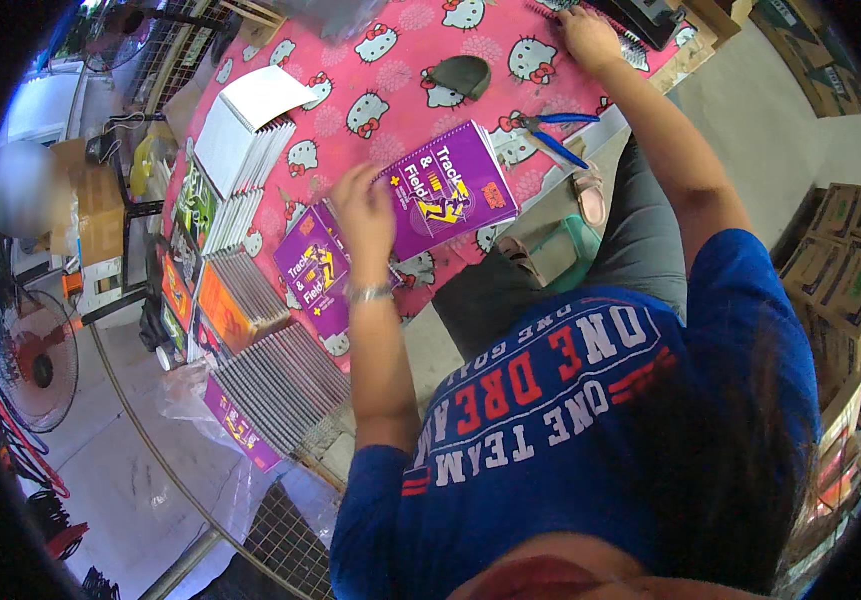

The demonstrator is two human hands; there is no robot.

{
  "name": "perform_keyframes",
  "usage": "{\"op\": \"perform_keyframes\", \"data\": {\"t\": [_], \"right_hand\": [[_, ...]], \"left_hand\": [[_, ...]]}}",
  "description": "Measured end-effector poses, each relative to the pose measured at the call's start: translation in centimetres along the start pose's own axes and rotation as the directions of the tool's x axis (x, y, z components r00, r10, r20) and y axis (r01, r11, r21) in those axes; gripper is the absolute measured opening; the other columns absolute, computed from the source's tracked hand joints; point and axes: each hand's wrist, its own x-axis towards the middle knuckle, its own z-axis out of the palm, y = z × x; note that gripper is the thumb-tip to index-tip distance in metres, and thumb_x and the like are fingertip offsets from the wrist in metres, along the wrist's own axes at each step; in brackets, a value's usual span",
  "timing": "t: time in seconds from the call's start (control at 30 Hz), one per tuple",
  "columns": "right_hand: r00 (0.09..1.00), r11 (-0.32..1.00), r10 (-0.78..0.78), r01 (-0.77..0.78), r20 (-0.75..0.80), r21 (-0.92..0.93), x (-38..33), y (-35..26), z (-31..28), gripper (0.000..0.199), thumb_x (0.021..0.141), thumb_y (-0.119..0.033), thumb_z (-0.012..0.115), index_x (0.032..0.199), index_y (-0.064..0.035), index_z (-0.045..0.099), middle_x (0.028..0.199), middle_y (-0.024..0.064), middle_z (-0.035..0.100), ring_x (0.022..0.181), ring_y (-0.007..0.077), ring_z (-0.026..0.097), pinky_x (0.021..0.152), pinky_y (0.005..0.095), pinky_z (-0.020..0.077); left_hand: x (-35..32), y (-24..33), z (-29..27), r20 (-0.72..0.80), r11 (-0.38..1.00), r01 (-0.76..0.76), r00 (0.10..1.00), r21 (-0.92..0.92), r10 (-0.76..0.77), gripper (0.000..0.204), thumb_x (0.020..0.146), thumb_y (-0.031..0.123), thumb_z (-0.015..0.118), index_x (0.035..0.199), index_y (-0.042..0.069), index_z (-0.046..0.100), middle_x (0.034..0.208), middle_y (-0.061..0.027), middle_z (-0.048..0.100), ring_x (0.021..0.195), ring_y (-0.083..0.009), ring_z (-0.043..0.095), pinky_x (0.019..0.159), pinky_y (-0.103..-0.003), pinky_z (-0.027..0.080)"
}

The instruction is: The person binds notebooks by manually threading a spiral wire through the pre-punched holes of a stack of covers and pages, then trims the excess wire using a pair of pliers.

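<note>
My left hand [363,212] lies across the left edge of a purple-covered booklet stack [447,188], fingers slightly apart and blurred. Punched holes run along the stack's upper left edge. Under and beside that wrist is another purple booklet [312,268], partly hidden. At the far right of the table, my right hand [590,40] has its fingers closed at a black spiral binding coil [543,10], among more coils [633,50] next to a black tray [645,18]. Blue-handled pliers [553,137] rest near the table's right edge.
The pink cartoon-print tablecloth [333,122] carries a dark pouch-like object [460,76]. White-paged booklets [235,150], orange ones [240,295] and coil-bound purple ones [280,390] line the left side. Fans [42,370] stand leftward; cardboard boxes [840,260] are stacked at right.
</note>
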Motion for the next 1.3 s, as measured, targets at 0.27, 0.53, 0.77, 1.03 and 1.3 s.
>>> {"op": "perform_keyframes", "data": {"t": [0.27,0.53,0.77,1.03,1.3], "right_hand": [[0.993,0.967,-0.066,0.039,0.100,0.253,2.5,1.4,-2.6,0.020,0.089,-0.015,0.050,0.097,-0.0009,0.062,0.094,0.0237,0.065,0.087,0.0399,0.065,0.077,0.0475,0.0525],[0.909,0.533,-0.090,-0.301,0.406,0.791,-3.5,-7.9,-14.8,0.036,0.094,-0.030,0.055,0.119,-0.0048,0.059,0.092,0.0132,0.064,0.080,0.0266,0.062,0.073,0.0368,0.0479],[0.963,0.011,-0.038,-0.266,0.266,0.964,-16.8,-20.8,-16.3,0.058,0.098,-0.026,0.044,0.151,-0.0096,0.026,0.145,0.0156,0.040,0.123,0.0268,0.046,0.106,0.0385,0.0329],[0.934,0.301,-0.282,-0.129,0.217,0.945,-7.8,-14.7,-18.9,0.024,0.095,-0.013,0.054,0.114,-0.0024,0.064,0.108,0.0148,0.062,0.096,0.0294,0.063,0.084,0.0373,0.0481],[0.859,0.245,-0.512,0.169,-0.021,0.955,-5.0,-13.5,-17.5,0.022,0.083,-0.004,0.064,0.104,-0.0020,0.065,0.095,0.0131,0.062,0.091,0.0319,0.062,0.078,0.0400,0.0504]], "left_hand": [[4.3,0.2,8.7,0.348,0.990,0.085,0.937,-0.110,-0.042,0.024,0.078,0.000,0.065,0.101,0.002,0.064,0.099,-0.0158,0.063,0.100,-0.0327,0.060,0.087,-0.040,0.047],[3.8,4.7,-0.2,0.191,0.985,0.006,0.981,-0.171,0.028,0.021,0.079,-0.004,0.061,0.099,0.003,0.059,0.098,-0.0147,0.060,0.093,-0.0307,0.059,0.078,-0.038,0.047],[-0.2,9.6,-1.0,0.113,0.973,-0.218,0.971,0.077,0.209,0.013,0.086,0.008,0.058,0.099,0.006,0.061,0.097,-0.0130,0.062,0.091,-0.0332,0.058,0.082,-0.044,0.042],[0.6,8.2,-0.2,0.073,0.924,-0.370,0.929,0.093,0.364,0.016,0.088,0.012,0.058,0.102,0.006,0.063,0.091,-0.0105,0.065,0.086,-0.0295,0.059,0.080,-0.041,0.041],[1.4,8.8,-0.3,0.070,0.935,-0.354,0.933,-0.011,0.354,0.018,0.082,0.008,0.064,0.100,0.005,0.062,0.086,-0.0109,0.065,0.080,-0.0282,0.061,0.076,-0.040,0.043]]}}
